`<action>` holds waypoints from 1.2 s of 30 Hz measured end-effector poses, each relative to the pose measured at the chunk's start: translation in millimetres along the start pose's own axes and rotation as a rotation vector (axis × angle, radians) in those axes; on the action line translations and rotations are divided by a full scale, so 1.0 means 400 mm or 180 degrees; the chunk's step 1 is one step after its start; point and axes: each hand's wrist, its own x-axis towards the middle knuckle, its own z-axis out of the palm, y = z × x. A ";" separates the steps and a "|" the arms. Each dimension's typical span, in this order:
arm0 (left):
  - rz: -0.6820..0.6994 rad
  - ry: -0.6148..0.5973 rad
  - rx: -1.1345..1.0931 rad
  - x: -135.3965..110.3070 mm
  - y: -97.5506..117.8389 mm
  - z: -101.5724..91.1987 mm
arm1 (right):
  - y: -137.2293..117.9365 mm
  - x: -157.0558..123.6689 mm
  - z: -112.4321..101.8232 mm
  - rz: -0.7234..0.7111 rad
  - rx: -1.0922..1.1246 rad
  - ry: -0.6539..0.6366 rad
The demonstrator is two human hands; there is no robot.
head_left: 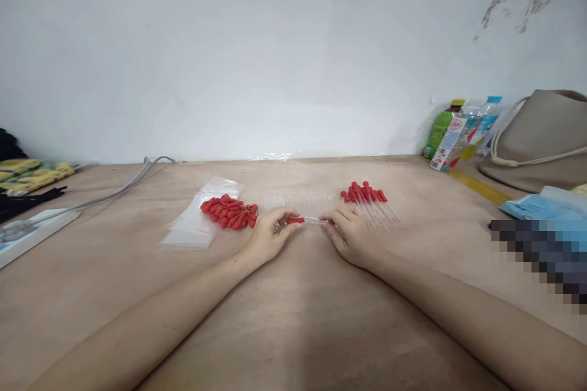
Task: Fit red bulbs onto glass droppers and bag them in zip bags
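Between finger and thumb, my left hand (271, 233) pinches a red rubber dropper bulb (296, 220). A clear dropper tube (314, 219) runs from the bulb's open end to my right hand (345, 232), whose closed fingertips hold it. How deep the tube sits in the bulb I cannot tell. Just behind my hands lies a row of clear tubes (298, 200). A heap of loose red bulbs (227, 211) is left of my left hand, partly on clear plastic bags (189, 227). Beyond my right hand lie several droppers with red bulbs (367, 195) on their far ends.
Bottles (443, 131) and a grey bag (536, 134) stand at the back right, with a blue packet (536, 208) in front. At left are a power strip (41, 229) with a grey cable (110, 194) and yellow patterned items (32, 174). A white wall (275, 61) closes off the back.
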 end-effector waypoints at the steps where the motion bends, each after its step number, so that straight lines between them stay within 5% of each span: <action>1: -0.0006 -0.0021 -0.0006 0.000 0.002 -0.001 | -0.001 0.000 0.000 -0.0010 0.0021 -0.0028; 19: 0.0363 -0.0787 0.0173 -0.004 0.025 -0.017 | 0.020 0.005 -0.016 -0.0298 0.0286 -0.0361; 28: 0.0719 -0.0774 0.0938 -0.012 0.028 -0.017 | 0.001 0.002 -0.024 -0.0422 -0.0201 -0.0339; 36: 0.0872 -0.0839 0.0719 -0.017 0.021 -0.013 | -0.018 0.004 -0.025 -0.0586 -0.0188 -0.0287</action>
